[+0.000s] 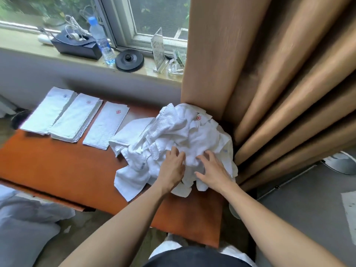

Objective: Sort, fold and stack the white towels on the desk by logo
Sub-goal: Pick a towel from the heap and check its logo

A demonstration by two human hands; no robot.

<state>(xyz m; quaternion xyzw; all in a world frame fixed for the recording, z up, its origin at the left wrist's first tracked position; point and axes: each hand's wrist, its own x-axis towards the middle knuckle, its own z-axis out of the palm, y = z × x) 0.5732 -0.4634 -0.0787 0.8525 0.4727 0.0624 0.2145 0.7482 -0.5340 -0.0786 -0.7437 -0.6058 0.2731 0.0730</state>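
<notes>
A heap of crumpled white towels point(183, 135) lies at the right end of the orange-brown desk point(57, 166); one towel near its top shows a red logo point(198, 117). My left hand point(172, 167) and my right hand point(211, 170) both rest on the near side of the heap, fingers spread and slightly bent into the cloth. Three folded stacks lie in a row at the desk's far left: one with a blue logo point(48, 110), one with a faint red logo point(76, 117) and a single folded towel with a red logo point(106, 125).
A tan curtain point(269, 83) hangs against the desk's right end, touching the heap. The windowsill behind holds a black box with cables point(77, 45), a water bottle point(101, 40), a black round base point(129, 59) and a clear sign stand point(159, 49). Grey bedding point(23, 228) lies lower left.
</notes>
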